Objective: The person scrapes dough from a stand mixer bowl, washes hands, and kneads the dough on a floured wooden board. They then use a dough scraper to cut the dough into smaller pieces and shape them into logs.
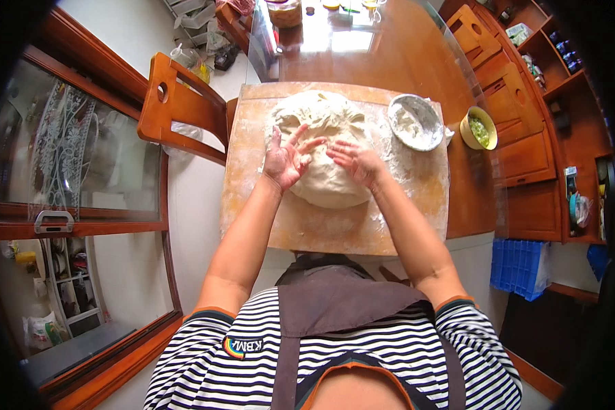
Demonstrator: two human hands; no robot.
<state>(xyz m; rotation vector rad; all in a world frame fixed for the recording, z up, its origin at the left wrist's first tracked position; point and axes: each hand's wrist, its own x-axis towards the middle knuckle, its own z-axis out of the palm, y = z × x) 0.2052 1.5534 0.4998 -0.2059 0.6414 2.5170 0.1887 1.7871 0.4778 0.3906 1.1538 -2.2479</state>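
Note:
A large, soft mass of pale dough [330, 189] lies on a flour-dusted wooden board [251, 215]. Its far side is folded and dented, while the near side bulges smooth. Over its left part is my left hand [287, 163], palm partly turned up, fingers spread, with bits of dough stuck to it. My right hand [357, 161] is over the dough's right half, fingers stretched out and close to the left fingertips. Neither hand grips anything; whether the right fingertips touch the dough is hard to tell. A metal bowl [433, 138] holding white flour stands at the board's far right corner.
The board rests on a glass-topped wooden table [410, 61]. Beyond its right edge is a yellow bowl [465, 128] of chopped green food. A wooden chair [195, 105] stands at left, a jar [285, 15] at the far end, and a blue plastic crate [517, 266] at right.

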